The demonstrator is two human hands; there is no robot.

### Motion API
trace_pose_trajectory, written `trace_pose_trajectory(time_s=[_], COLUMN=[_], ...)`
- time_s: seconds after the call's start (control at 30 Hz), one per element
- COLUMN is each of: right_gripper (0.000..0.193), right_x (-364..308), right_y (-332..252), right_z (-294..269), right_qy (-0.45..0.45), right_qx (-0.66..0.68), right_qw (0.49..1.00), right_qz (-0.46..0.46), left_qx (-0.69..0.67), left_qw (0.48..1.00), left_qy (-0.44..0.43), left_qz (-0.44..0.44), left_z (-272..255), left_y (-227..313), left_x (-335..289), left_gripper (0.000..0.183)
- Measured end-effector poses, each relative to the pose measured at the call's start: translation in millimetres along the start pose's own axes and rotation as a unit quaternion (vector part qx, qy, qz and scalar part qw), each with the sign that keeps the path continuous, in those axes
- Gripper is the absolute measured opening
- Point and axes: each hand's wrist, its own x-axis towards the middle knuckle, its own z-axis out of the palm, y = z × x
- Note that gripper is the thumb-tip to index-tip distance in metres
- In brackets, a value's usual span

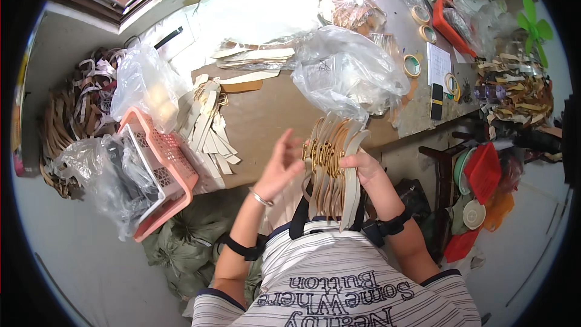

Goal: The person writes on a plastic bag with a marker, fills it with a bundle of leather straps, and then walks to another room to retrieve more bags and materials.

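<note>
A bundle of white and tan leather straps with gold buckles hangs in front of my body, just off the table's near edge. My right hand is closed on the bundle's right side, its thumb lying across the outermost white strap. Left of the buckles is my left hand, its fingers apart and holding nothing; the fingertips are a little blurred. More white straps with gold buckles lie fanned out on the table's left part. Beyond the bundle sits a large clear plastic bag, crumpled.
A pink basket holding plastic-wrapped dark items stands at the left, beside a heap of brown straps. Tape rolls, a phone and a red tray lie on the right. A dark stool stands below the right table edge.
</note>
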Motion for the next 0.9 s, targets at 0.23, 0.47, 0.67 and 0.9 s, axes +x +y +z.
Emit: trace_pose_trajectory(time_s=[0.23,0.47,0.67,0.9], right_gripper=[0.071,0.093,0.073,0.057], right_x=[-10,11,2,-54], right_y=[67,54,52,31], right_z=[-34,22,20,-51], right_qy=[-0.053,-0.018,0.018,0.233], right_qx=[0.196,0.052,0.15,0.099], right_qw=[0.975,0.998,0.988,0.964], right_qz=[0.085,0.005,-0.013,-0.082], left_qx=[-0.028,0.194,0.28,0.395], left_qw=[0.997,0.98,0.95,0.901], left_qy=[-0.072,-0.042,-0.092,0.107], left_qz=[-0.005,-0.024,-0.105,0.146], left_z=[6,-4,-2,-30], left_y=[28,26,53,-20], left_x=[-26,-34,-19,68], left_gripper=[0.096,0.089,0.077,0.043])
